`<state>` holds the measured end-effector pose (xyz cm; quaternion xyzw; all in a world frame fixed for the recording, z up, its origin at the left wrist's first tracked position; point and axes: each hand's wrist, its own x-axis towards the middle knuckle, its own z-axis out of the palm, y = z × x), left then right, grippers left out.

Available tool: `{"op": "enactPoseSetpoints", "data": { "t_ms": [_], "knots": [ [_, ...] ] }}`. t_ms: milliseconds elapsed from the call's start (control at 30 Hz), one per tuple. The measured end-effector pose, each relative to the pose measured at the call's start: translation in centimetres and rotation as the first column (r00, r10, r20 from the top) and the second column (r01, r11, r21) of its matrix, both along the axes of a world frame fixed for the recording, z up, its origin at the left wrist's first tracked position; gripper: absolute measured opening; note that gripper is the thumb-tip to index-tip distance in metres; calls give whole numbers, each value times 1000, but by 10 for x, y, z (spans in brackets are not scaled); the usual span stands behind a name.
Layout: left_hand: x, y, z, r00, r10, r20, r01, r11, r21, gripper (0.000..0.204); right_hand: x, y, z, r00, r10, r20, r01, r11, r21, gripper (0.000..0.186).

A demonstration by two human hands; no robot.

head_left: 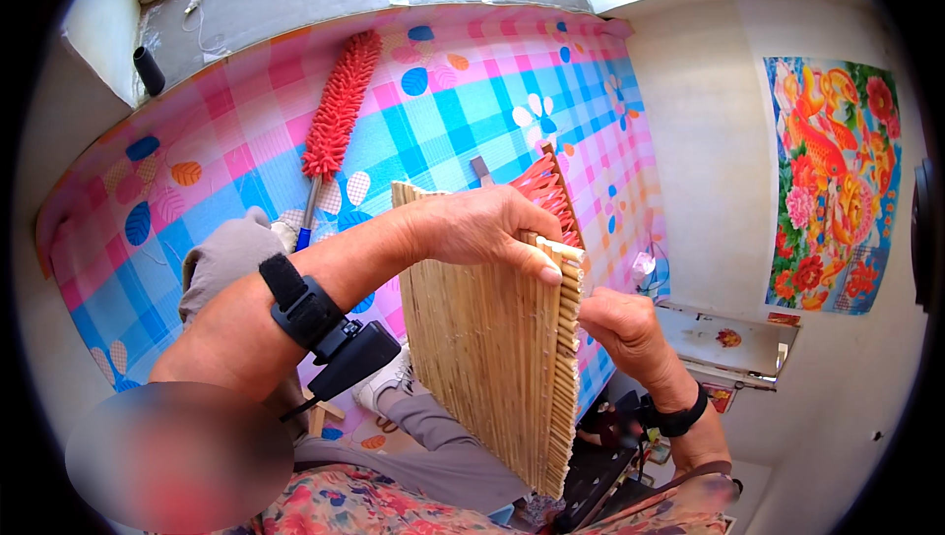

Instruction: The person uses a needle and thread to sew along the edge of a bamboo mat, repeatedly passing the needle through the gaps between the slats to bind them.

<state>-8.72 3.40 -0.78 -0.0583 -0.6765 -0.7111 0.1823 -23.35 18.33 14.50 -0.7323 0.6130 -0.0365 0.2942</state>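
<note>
A flat panel of pale straw-coloured stalks [482,348], laid side by side, stands tilted in front of me. The cut stalk ends line its right edge. My left hand [492,225] reaches over the top and grips the upper right corner, with the thumb on the near face. Close beside the right edge, my right hand [628,330] is closed with its fingers pinched together; what it holds, if anything, is too small to make out. Behind the panel lie red strips [547,195] along a brown-edged piece, partly hidden by my left hand.
A pink and blue checked cloth [453,126] covers the surface ahead. On it lies a red fluffy duster [340,107], and a small grey flat piece [480,171] pokes up behind the panel. A colourful fish poster [837,186] hangs on the right wall.
</note>
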Motion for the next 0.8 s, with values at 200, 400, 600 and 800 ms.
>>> {"op": "enactPoseSetpoints", "data": {
  "t_ms": [200, 400, 600, 800],
  "knots": [
    [-2, 1, -1, 1000, 16, -6, -16, 999, 30, 43, 1, 0, -2, 999, -44, 15, 44, 999, 3, 17],
    [-6, 3, 8, 998, 63, -19, -63, 998, 18, 45, -14, 7, -3, 996, -83, 22, 83, 997, 3, 17],
    [-18, 5, 8, 993, 118, -31, -118, 993, -4, 48, -19, 4, -2, 999, -20, -42, 15, 995, -101, 12],
    [-24, 5, 19, 993, 116, -5, -116, 993, -23, 47, -27, 11, 0, 956, -253, 149, 243, 967, 82, 7]
  ]
}}
